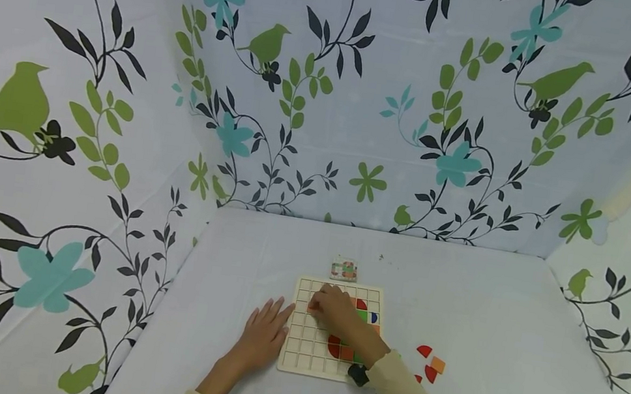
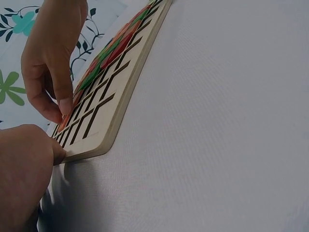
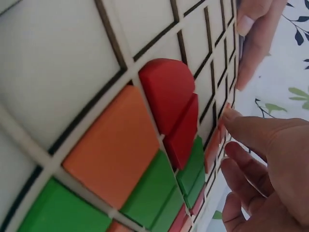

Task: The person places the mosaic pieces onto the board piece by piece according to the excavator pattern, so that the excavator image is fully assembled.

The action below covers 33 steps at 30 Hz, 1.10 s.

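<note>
A wooden grid board [image 1: 303,356] lies on the white table, with red, green, orange and blue pieces set in several of its cells. My right hand [image 1: 337,309] is over the board's upper left part, its thumb and fingertips pinching a small orange piece [image 2: 64,122] at the grid. Part of that piece is hidden by the fingers. At the board's left edge, my left hand [image 1: 265,331] rests on the table with its fingers extended, fingertips touching the rim. Closer up, the right wrist view shows red pieces [image 3: 169,92] and an orange square [image 3: 116,145] seated in cells.
Right of the board lie loose pieces: an orange square [image 1: 437,364] and several red quarter-rounds [image 1: 424,350]. Behind the board sits a small card [image 1: 345,269] with a coloured pattern. Patterned cloth walls [image 1: 324,126] enclose the table at the back and sides.
</note>
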{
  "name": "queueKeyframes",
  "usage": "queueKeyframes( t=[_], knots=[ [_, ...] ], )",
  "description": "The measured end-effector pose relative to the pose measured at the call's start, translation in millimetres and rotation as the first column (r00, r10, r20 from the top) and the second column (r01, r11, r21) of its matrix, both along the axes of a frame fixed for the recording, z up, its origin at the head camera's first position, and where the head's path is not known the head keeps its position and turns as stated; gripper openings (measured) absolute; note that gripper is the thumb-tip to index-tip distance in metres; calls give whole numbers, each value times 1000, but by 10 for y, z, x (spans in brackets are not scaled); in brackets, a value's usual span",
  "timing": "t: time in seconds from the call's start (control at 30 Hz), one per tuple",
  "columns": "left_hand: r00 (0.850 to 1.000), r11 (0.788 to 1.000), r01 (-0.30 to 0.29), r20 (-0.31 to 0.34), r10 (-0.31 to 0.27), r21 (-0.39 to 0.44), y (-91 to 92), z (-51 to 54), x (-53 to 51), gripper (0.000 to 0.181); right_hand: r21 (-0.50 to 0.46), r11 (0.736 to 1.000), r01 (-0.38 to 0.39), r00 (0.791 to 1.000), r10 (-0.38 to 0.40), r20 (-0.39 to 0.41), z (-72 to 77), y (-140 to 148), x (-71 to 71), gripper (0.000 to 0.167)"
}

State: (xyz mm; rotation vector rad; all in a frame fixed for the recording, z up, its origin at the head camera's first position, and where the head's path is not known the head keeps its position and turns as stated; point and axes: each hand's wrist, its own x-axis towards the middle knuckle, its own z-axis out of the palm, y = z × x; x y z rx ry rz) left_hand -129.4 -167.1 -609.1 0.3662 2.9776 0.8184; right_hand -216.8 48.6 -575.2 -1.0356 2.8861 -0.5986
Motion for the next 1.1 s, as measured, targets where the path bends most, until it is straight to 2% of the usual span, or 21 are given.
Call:
queueKeyframes(
  t=[0.07,0.13,0.23,0.33,0.43,0.5,0.6,0.73,0.9,1.0,1.1],
  knots=[
    [1000,1000,-1,-3,1,2,-5,-2,-2,51,-20,1000,14,1000,-13,25,39,68,26,9],
    [1000,1000,-2,0,2,1,-3,-9,-2,51,-53,997,50,995,-45,89,94,179,65,10],
    [1000,1000,-5,-3,5,-6,8,-21,-1,52,-86,986,140,976,-122,182,161,417,124,12],
    [1000,1000,-11,-11,11,-4,16,-29,-1,51,-69,966,249,938,-222,266,198,719,175,20],
    [1000,1000,-15,-25,15,2,20,-35,1,51,-3,936,352,890,-334,311,204,1051,238,31],
    [999,1000,-14,-34,14,1,19,-40,1,51,49,912,408,859,-401,318,207,1270,293,38],
    [999,1000,-11,-44,11,7,9,-41,-1,50,113,882,458,835,-470,285,191,1557,383,42],
    [999,1000,-24,-29,24,11,-8,-32,5,51,152,869,472,828,-496,262,157,1821,474,37],
    [999,999,-34,-22,34,17,-5,-24,16,51,116,878,464,838,-478,265,96,1957,538,22],
    [999,999,-29,-27,30,17,8,-20,18,51,88,876,473,837,-479,264,84,1992,570,22],
    [999,1000,-28,-26,28,11,16,-15,19,51,83,865,494,826,-497,267,94,2025,604,25]
  ],
)
